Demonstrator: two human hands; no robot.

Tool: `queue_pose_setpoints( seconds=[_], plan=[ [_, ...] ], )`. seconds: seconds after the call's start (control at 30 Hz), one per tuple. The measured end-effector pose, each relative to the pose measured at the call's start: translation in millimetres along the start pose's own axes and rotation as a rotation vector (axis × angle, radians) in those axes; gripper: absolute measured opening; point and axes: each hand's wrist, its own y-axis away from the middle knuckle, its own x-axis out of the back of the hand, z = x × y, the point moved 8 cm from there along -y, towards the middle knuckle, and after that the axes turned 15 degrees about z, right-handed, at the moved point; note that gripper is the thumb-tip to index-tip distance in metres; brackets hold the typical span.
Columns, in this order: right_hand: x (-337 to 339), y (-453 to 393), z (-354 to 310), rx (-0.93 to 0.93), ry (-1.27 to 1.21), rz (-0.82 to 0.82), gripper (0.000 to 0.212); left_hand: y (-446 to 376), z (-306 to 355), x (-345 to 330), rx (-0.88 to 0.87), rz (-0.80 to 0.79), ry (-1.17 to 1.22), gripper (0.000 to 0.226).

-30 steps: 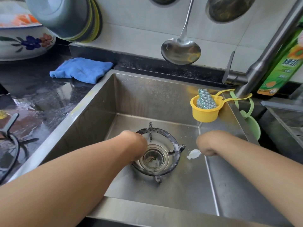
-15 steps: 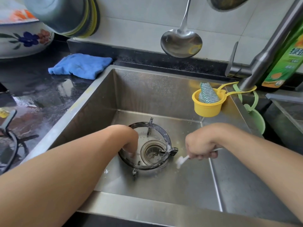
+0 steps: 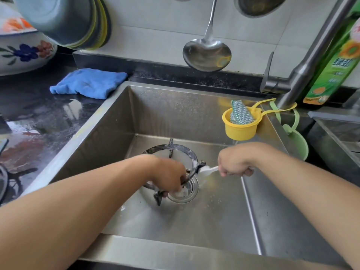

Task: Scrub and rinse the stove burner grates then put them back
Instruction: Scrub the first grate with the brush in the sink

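We see the burner grate (image 3: 171, 152), a dark soapy ring, tilted over the drain (image 3: 188, 190) in the steel sink (image 3: 194, 117). Our left hand (image 3: 169, 177) curls its fingers round the ring's near side. Our right hand (image 3: 234, 164), fisted, grips a white brush (image 3: 207, 170) whose head touches the grate's right prong. Far right, a green bottle (image 3: 335, 63) beside the faucet (image 3: 311, 55) carries Chinese lettering too blurred for us to read. A yellow cup (image 3: 240, 129) holding a scourer (image 3: 239, 113) hangs on the sink's far wall.
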Motion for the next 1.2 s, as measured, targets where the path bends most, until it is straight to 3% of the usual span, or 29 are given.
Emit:
queue_pose_setpoints(
  seconds=[0.17, 0.33, 0.5, 0.6, 0.73, 0.77, 0.83, 0.9, 1.07, 1.2],
  plan=[
    [16.6, -8.0, -28.2, 0.168, 0.300, 0.293, 0.029, -2.4, -6.0, 10.5, -0.008, 0.050, 0.006, 0.008],
    [30.7, -13.3, -15.2, 0.084, 0.314, 0.390, 0.024, -3.9, -2.9, 11.5, -0.009, 0.070, 0.047, 0.016],
    [25.3, 7.8, -13.8, 0.035, 0.450, 0.279, 0.028, -5.1, -6.3, 8.1, 0.003, 0.038, 0.094, 0.018],
    [37.2, 6.6, -20.4, 0.143, 0.577, 0.305, 0.026, -3.9, -8.1, 5.8, -0.004, 0.029, 0.090, 0.016],
    [10.4, 8.7, -7.6, 0.201, 0.762, 0.032, 0.033, -3.0, -6.0, 6.0, -0.016, 0.032, 0.059, 0.017],
    [9.3, 8.2, -5.3, 0.209, 0.736, 0.038, 0.029, -3.2, -4.7, 9.3, -0.013, 0.053, 0.057, 0.018],
    [22.5, 3.1, -10.6, 0.226, 0.552, 0.227, 0.012, -4.2, -2.1, 15.7, -0.006, 0.092, 0.065, 0.019],
    [29.8, -4.0, -23.9, 0.295, 0.535, 0.390, 0.014, -3.9, -0.8, 17.9, -0.008, 0.097, 0.062, 0.020],
    [16.1, 0.0, -17.6, 0.227, 0.619, 0.172, 0.039, -4.1, 2.4, 19.4, -0.006, 0.128, 0.083, 0.021],
    [21.6, -5.4, -19.4, 0.131, 0.432, 0.308, 0.026, -5.3, 2.1, 20.5, 0.000, 0.132, 0.114, 0.020]
  ],
)
